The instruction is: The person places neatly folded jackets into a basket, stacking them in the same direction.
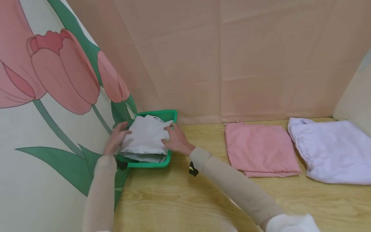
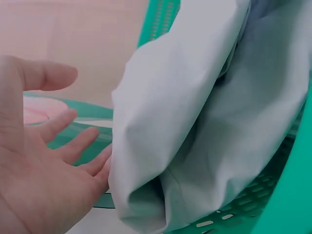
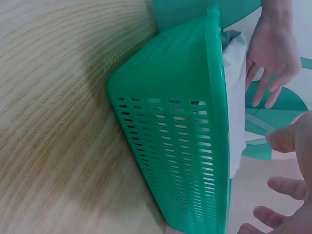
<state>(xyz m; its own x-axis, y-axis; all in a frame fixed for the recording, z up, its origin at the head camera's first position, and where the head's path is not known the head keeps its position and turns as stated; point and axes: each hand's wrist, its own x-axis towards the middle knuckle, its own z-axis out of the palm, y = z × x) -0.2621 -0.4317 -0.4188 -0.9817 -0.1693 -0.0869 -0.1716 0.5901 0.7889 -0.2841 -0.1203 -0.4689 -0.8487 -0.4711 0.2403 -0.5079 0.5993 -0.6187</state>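
A green plastic basket (image 1: 145,165) with slotted sides stands on the wooden surface against the tulip-patterned wall. Folded pale grey fabric (image 1: 146,133) fills it and bulges up past the rim. My left hand (image 1: 116,138) is at the fabric's left side with fingers spread, and in the left wrist view its fingertips come right to the fabric's edge. Across from it, my right hand (image 1: 178,140) hovers over the basket's right rim, fingers parted and slightly bent. Nothing is gripped by either hand; the right wrist view shows the right fingers (image 3: 285,187) apart from the basket wall (image 3: 180,146).
A folded pink cloth (image 1: 259,148) lies on the wooden surface (image 1: 185,190) to the right. Beside it is a folded pale lavender cloth (image 1: 339,151) with a gathered edge. A beige hanging (image 1: 232,64) closes off the back, and the tulip-patterned wall (image 1: 43,177) borders the left.
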